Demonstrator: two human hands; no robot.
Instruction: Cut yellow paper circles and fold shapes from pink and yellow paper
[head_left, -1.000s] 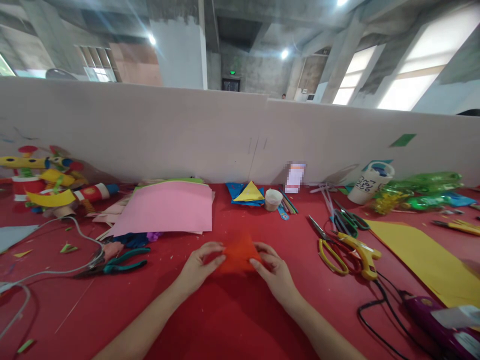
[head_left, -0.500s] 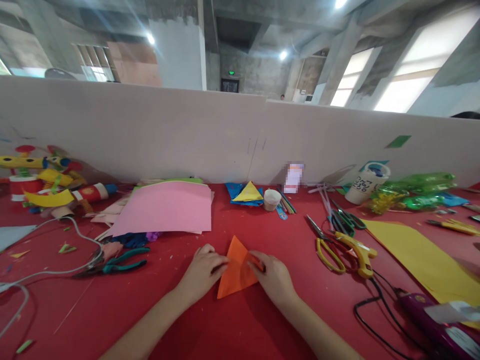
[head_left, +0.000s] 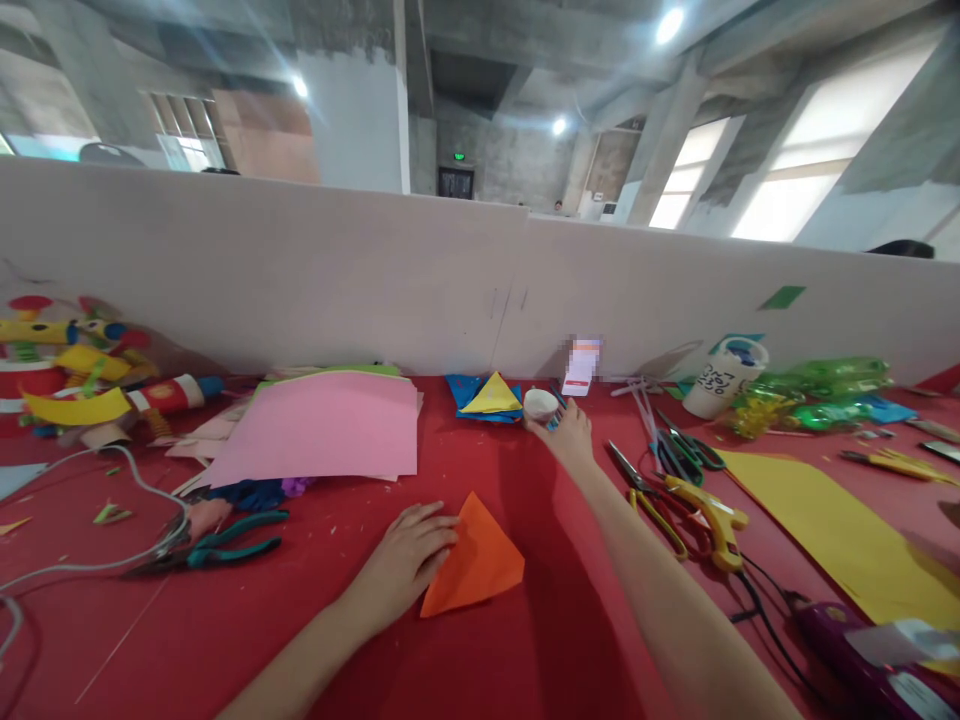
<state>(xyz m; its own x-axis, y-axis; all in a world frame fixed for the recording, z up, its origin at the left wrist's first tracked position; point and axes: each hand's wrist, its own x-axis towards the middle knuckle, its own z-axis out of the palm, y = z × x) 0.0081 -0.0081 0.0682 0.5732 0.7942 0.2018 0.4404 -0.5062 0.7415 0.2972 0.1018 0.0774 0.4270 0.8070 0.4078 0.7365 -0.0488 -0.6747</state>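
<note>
A folded orange paper triangle (head_left: 474,563) lies flat on the red table (head_left: 480,650). My left hand (head_left: 407,556) rests on its left edge, fingers stretched out flat. My right hand (head_left: 568,438) is stretched far forward to the back of the table, at a small white cup (head_left: 540,404) and the pens beside it. Its fingers point away from me and are mostly hidden, so what they touch is unclear.
Pink paper sheets (head_left: 324,424) lie at the back left, teal pliers (head_left: 225,540) and grey cables nearer. A yellow and blue paper stack (head_left: 489,397) sits by the cup. Scissors (head_left: 649,485), a yellow glue gun (head_left: 712,515), yellow paper (head_left: 832,525) and a white partition (head_left: 375,270) lie to the right and behind.
My right hand has let go of the orange triangle and reached forward to the small white cup. The left hand stays on the paper, which now lies flat.
</note>
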